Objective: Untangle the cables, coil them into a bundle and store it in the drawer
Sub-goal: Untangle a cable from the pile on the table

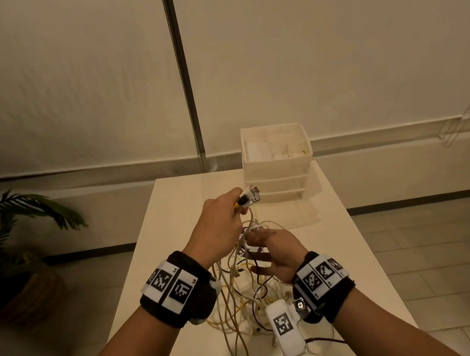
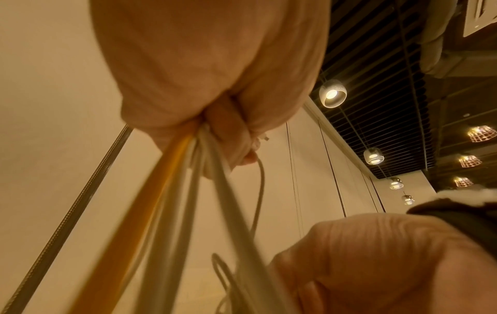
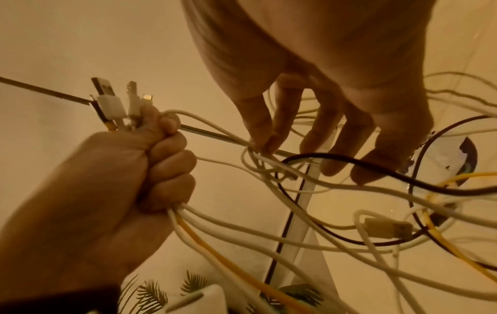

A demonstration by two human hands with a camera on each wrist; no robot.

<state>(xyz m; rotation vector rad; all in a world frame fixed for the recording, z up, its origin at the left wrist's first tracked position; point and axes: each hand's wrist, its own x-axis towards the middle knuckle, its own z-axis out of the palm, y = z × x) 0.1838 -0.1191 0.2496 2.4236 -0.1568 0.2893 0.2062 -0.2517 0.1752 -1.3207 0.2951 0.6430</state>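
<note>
Gripping a bunch of cable ends in a fist, the left hand sits just above the middle of the head view, with the USB plugs sticking out past its knuckles toward the upper right. In the right wrist view the same fist fills the lower left, its fingers curled tight round white strands and one yellow cable, the plugs poking up from its top.

The right hand is just below and right of the left one in the head view. Its fingers point downward in the upper middle of the right wrist view, spread and reaching into the strands, the fingertips of two of them meeting on a white cable at a knot; the others are loose and straight.

The tangled cables hang from both hands down to the white table at the lower middle of the head view: mostly white, some yellow, one dark cable looping through them.

A white drawer unit stands on the table's far end, upper right of the hands, its drawers pushed in. A potted palm stands at the left edge.
</note>
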